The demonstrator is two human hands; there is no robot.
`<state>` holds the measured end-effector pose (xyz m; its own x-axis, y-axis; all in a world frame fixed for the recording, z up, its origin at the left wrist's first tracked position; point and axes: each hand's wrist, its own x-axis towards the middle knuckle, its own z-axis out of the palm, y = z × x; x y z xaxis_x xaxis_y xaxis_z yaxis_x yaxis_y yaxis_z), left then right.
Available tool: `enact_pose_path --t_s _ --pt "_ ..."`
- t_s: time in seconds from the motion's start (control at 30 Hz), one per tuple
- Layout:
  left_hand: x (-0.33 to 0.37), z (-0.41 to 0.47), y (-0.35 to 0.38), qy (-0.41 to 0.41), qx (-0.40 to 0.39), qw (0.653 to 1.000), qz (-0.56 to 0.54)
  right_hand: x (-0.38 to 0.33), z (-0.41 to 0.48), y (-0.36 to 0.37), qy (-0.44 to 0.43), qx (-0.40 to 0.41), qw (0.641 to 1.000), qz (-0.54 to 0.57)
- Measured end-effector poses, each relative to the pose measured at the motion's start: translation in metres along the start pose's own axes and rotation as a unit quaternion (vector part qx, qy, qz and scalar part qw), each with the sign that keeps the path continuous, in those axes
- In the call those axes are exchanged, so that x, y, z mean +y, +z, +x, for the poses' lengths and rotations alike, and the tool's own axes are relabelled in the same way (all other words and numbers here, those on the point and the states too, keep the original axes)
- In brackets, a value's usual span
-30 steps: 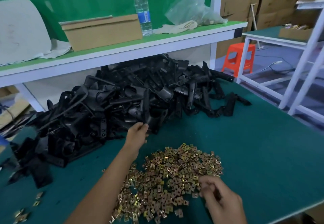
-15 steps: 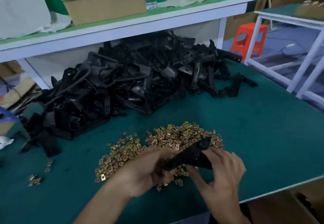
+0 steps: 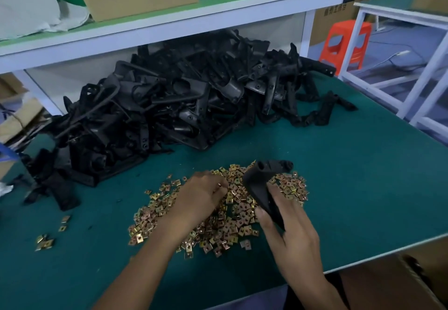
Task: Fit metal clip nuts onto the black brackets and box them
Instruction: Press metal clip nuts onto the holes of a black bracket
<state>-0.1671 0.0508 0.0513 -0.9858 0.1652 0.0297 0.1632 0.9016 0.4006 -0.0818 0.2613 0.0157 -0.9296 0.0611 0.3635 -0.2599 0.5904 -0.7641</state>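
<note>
My right hand [image 3: 292, 229] grips a black bracket [image 3: 261, 183] above the pile of clip nuts [image 3: 218, 233] — my left hand [image 3: 201, 199] sits curled on them, holding one or not I cannot tell.

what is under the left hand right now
Beneath the left hand lies the pile of clip nuts on the green table. Its curled fingers hide whether it pinches one.

Setting: small-parts assembly workshop. Evidence: green-matted bench [image 3: 363, 188] carrying a bulk heap of black brackets [image 3: 169, 106] and a loose pile of clip nuts [image 3: 232, 227]; white-framed shelf [image 3: 169, 23] above; cardboard cartons [image 3: 339, 18] behind; orange plastic stool [image 3: 344, 43] alongside.
</note>
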Motion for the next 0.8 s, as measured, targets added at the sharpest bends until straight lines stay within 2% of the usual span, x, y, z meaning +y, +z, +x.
enact_pose_path --t_s 0.13,0.27,0.43,0.67,0.8 --pt "0.000 0.009 0.004 -0.015 -0.024 0.999 0.033 0.001 -0.002 -0.002 -0.004 -0.027 0.999 -0.023" --pt "0.003 0.022 -0.003 -0.054 -0.057 0.997 0.001 -0.003 0.000 -0.001 -0.018 -0.035 0.998 -0.057" --pt "-0.002 0.018 -0.019 -0.077 -0.016 0.983 -0.164 -0.002 0.000 -0.001 -0.059 -0.049 0.993 -0.086" --pt "-0.005 -0.004 -0.046 -0.086 0.014 0.924 -0.372 0.001 -0.002 0.001 -0.083 -0.056 0.989 -0.110" --pt "-0.002 -0.016 -0.064 -0.066 0.024 0.900 -0.431 0.003 -0.002 0.003 -0.088 -0.051 0.990 -0.102"
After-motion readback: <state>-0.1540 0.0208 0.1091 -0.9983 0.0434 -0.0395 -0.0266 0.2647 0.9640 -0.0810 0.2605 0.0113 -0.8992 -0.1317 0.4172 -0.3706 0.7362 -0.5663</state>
